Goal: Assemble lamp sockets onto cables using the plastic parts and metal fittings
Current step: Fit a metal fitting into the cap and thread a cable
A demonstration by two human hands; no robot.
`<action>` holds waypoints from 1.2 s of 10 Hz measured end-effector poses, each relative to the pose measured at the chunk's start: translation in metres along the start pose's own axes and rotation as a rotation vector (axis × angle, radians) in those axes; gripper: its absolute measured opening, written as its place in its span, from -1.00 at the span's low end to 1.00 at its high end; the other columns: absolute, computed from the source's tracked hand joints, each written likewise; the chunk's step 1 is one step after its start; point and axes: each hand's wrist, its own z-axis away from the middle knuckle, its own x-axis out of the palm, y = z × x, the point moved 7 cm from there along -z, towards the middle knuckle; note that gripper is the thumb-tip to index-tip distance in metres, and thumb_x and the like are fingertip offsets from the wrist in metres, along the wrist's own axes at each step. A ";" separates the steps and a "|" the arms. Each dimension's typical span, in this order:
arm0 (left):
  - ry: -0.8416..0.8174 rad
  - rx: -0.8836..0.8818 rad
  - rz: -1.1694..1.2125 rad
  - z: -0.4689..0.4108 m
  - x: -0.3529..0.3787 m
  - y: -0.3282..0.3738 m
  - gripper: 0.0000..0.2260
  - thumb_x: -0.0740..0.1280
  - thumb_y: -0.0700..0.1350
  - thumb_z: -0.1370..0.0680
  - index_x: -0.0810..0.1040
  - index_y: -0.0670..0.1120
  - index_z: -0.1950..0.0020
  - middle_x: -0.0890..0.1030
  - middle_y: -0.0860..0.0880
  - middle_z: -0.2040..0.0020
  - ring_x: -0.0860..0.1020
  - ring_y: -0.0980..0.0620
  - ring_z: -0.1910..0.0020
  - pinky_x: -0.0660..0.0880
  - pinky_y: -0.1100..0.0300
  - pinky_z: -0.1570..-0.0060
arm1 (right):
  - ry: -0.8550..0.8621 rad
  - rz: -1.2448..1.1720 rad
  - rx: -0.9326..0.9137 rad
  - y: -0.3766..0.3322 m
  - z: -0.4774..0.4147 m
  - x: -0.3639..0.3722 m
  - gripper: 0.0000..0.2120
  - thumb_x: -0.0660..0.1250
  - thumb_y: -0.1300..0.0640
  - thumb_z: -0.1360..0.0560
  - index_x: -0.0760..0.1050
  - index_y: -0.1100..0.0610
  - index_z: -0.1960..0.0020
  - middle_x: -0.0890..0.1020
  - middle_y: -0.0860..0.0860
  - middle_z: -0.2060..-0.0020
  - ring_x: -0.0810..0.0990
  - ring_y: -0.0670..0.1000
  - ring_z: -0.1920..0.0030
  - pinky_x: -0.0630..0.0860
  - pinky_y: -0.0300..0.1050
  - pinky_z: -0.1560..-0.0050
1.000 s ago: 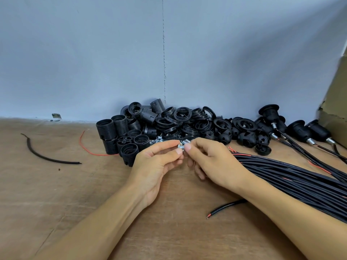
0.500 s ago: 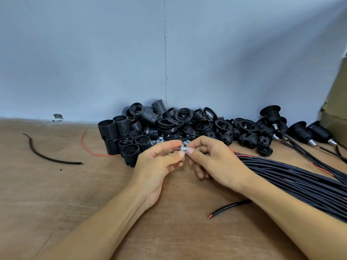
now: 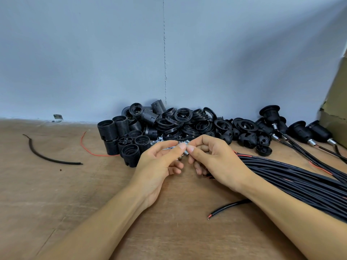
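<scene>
Head view: left hand (image 3: 159, 162) and right hand (image 3: 216, 160) meet mid-frame, each pinching the small silver metal tube fitting (image 3: 185, 152) with thumb and forefinger. Pile of black threaded plastic socket parts (image 3: 169, 124) at 12 o'clock of the hands, black cable bundle (image 3: 291, 177) at 4 o'clock, on the brown wooden table (image 3: 56, 194).

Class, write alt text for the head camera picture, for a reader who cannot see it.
A left hand and right hand pinch small metal fittings above a wooden table. Behind them lies a heap of black plastic socket parts; a bundle of black cables runs off right.
</scene>
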 end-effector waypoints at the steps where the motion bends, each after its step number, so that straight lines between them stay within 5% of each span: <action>1: 0.034 -0.008 -0.059 -0.003 -0.004 -0.005 -0.71 0.44 -0.41 -0.50 0.62 -0.17 -0.17 0.65 -0.14 0.15 0.58 0.05 0.39 0.51 0.25 0.38 | 0.010 -0.032 0.002 0.000 0.000 -0.001 -0.88 0.31 0.13 -0.63 0.52 0.19 -0.02 0.63 0.00 0.33 0.51 -0.04 0.45 0.43 -0.21 0.44; 2: 0.022 -0.007 -0.067 -0.004 -0.004 -0.006 -0.69 0.44 -0.43 -0.49 0.63 -0.15 -0.16 0.65 -0.14 0.13 0.57 0.04 0.39 0.50 0.24 0.39 | 0.012 -0.035 0.003 0.000 0.000 -0.002 -0.88 0.31 0.14 -0.63 0.52 0.20 -0.01 0.63 0.00 0.34 0.51 -0.04 0.45 0.43 -0.21 0.44; 3: -0.013 0.013 -0.033 -0.002 -0.001 -0.002 -0.78 0.52 -0.21 -0.48 0.67 -0.12 -0.11 0.68 -0.03 0.20 0.56 0.05 0.39 0.49 0.24 0.41 | 0.000 0.002 0.000 0.000 0.000 0.000 -0.88 0.31 0.13 -0.63 0.53 0.19 -0.02 0.63 0.00 0.33 0.51 -0.03 0.44 0.43 -0.20 0.43; 4: 0.018 0.030 -0.072 -0.002 -0.003 -0.002 -0.83 0.50 -0.21 -0.51 0.67 -0.13 -0.10 0.67 -0.03 0.22 0.55 0.06 0.40 0.48 0.24 0.42 | 0.001 0.005 -0.004 0.000 0.001 0.000 -0.89 0.31 0.13 -0.63 0.53 0.18 -0.02 0.63 0.00 0.34 0.51 -0.03 0.45 0.43 -0.21 0.43; 5: 0.054 0.032 -0.188 -0.004 -0.005 -0.006 -0.72 0.41 -0.42 -0.52 0.63 -0.15 -0.15 0.64 -0.12 0.12 0.55 0.07 0.42 0.47 0.25 0.42 | 0.011 -0.008 -0.011 -0.002 0.001 -0.002 -0.89 0.30 0.13 -0.64 0.52 0.16 0.01 0.63 0.00 0.34 0.51 -0.04 0.45 0.43 -0.22 0.44; 6: 0.042 0.029 -0.178 -0.004 -0.004 -0.006 -0.73 0.43 -0.40 -0.51 0.64 -0.12 -0.14 0.65 -0.11 0.11 0.55 0.07 0.41 0.47 0.25 0.41 | 0.007 0.002 -0.014 -0.002 0.001 -0.001 -0.89 0.30 0.13 -0.64 0.52 0.16 0.01 0.63 -0.01 0.35 0.51 -0.04 0.45 0.43 -0.22 0.44; 7: 0.006 0.051 -0.114 -0.002 -0.001 -0.002 -0.84 0.50 -0.18 -0.53 0.66 -0.10 -0.10 0.68 -0.01 0.19 0.54 0.04 0.40 0.46 0.23 0.43 | 0.000 0.014 -0.013 -0.002 0.001 -0.001 -0.88 0.30 0.13 -0.64 0.53 0.19 -0.02 0.63 -0.01 0.35 0.51 -0.04 0.45 0.43 -0.21 0.44; 8: 0.026 0.060 -0.153 -0.002 -0.002 -0.003 -0.85 0.48 -0.19 -0.55 0.66 -0.10 -0.11 0.67 -0.03 0.19 0.55 0.05 0.40 0.47 0.24 0.43 | -0.004 0.022 -0.014 -0.002 0.002 -0.001 -0.88 0.30 0.12 -0.64 0.53 0.18 -0.01 0.63 -0.01 0.35 0.52 -0.04 0.45 0.43 -0.21 0.44; 9: 0.062 0.046 -0.213 -0.003 -0.004 -0.006 -0.74 0.40 -0.40 -0.54 0.62 -0.12 -0.15 0.65 -0.14 0.08 0.57 0.07 0.41 0.47 0.26 0.41 | 0.010 0.016 -0.012 -0.003 0.002 -0.002 -0.89 0.30 0.12 -0.64 0.52 0.15 0.02 0.63 -0.01 0.35 0.52 -0.04 0.45 0.43 -0.21 0.43; 10: 0.047 0.047 -0.188 -0.002 -0.003 -0.005 -0.75 0.43 -0.36 -0.52 0.63 -0.11 -0.14 0.67 -0.12 0.09 0.56 0.05 0.41 0.48 0.24 0.42 | 0.006 0.029 -0.013 -0.003 0.002 -0.001 -0.88 0.30 0.11 -0.64 0.53 0.15 0.01 0.62 -0.01 0.35 0.52 -0.04 0.45 0.43 -0.21 0.43; 11: 0.010 0.069 -0.148 -0.001 0.000 0.000 -0.83 0.51 -0.11 -0.52 0.66 -0.07 -0.09 0.70 -0.02 0.16 0.55 0.04 0.40 0.47 0.22 0.43 | -0.001 0.052 -0.015 -0.004 0.002 0.000 -0.86 0.30 0.10 -0.64 0.53 0.17 -0.02 0.63 -0.01 0.35 0.52 -0.04 0.45 0.44 -0.20 0.43; 12: 0.035 0.071 -0.194 -0.002 -0.001 -0.002 -0.83 0.48 -0.19 -0.54 0.64 -0.09 -0.11 0.68 -0.09 0.14 0.56 0.06 0.41 0.47 0.24 0.43 | 0.001 0.043 -0.013 -0.004 0.003 0.000 -0.87 0.30 0.10 -0.64 0.53 0.16 -0.01 0.63 -0.01 0.35 0.52 -0.04 0.45 0.44 -0.20 0.43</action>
